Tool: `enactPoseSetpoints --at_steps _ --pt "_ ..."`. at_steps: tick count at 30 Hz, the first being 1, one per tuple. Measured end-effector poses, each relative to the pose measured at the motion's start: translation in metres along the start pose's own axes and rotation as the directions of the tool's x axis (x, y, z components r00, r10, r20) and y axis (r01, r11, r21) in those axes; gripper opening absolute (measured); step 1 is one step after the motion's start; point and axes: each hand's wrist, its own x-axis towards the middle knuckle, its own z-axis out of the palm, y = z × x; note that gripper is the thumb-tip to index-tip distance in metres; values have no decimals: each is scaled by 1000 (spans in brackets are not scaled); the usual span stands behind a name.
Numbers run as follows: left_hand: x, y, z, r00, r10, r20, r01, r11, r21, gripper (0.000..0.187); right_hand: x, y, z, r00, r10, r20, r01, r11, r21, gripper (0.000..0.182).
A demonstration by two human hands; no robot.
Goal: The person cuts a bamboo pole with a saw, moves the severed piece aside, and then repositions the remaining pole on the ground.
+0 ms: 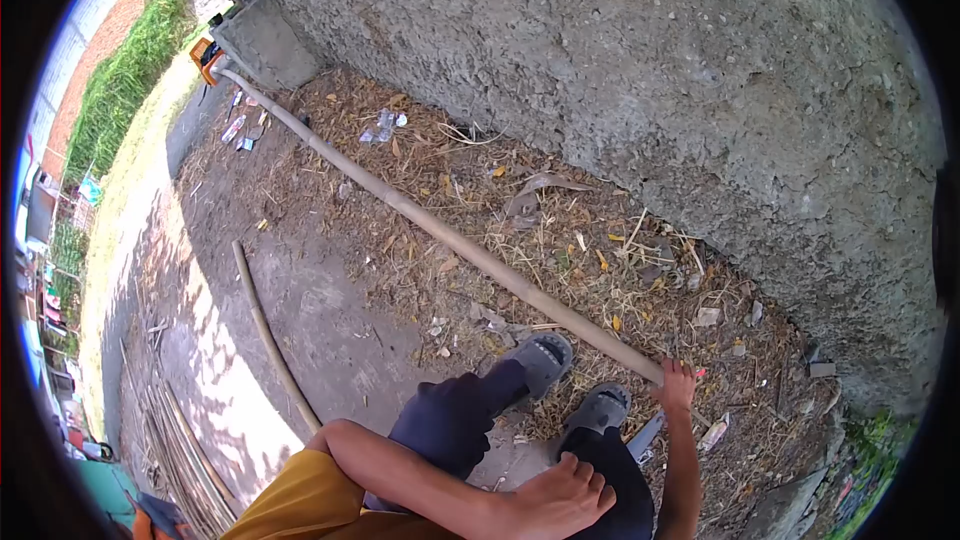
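Observation:
A long tan bamboo pole runs diagonally across the ground from the far left to my feet. My right hand grips its near end, fingers curled over the top. A small pinkish-red bit shows just past those fingers; what it is I cannot make out. My left hand rests over my bent right knee, fingers loosely bent and slightly apart, with nothing visible in it. Between my right leg and right forearm lies a grey metal blade, partly hidden, like a saw's.
A rough concrete wall borders the right side. The pole's far end reaches an orange object beside a concrete block. A shorter pole lies on the left, with several thin poles beyond. Dry leaves and litter cover the soil.

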Motion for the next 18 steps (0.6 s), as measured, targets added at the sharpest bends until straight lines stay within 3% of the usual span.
enactPoseSetpoints --at_steps 1,3,5,7,9,10,12,14,16,18 --pt "2 -3 3 988 16 155 -19 1000 16 53 -5 16 -5 992 88 89 -84 995 -47 78" --pt "-2 -2 14 996 -48 80 52 998 -41 53 -25 57 0 995 96 24 -93 989 -119 76" --pt "-12 -2 -11 990 4 -141 -10 999 -45 24 -42 114 33 951 290 108 -260 938 -227 78" --pt "-11 0 -8 976 -10 -220 11 1000 6 23 -59 154 50 853 493 171 -459 865 -203 79" --pt "-11 3 -9 965 49 -259 -45 999 18 23 -60 115 0 835 532 141 -487 833 -261 85" --pt "-12 3 -9 963 29 -267 -21 999 31 23 -53 93 -6 849 513 129 -473 845 -250 85" --pt "-10 5 -6 956 90 -280 -103 994 -30 24 -48 65 -16 946 310 94 -305 950 -62 83" --pt "-7 7 1 957 71 -281 -90 994 -56 25 -22 24 -1 967 249 53 -249 968 -7 80" --pt "-7 5 -2 958 61 -281 -87 993 -81 26 2 -15 -8 990 70 122 -87 987 137 79" --pt "-10 -2 -12 978 108 -178 -127 987 -97 29 21 -49 -2 995 -34 99 19 988 151 78"
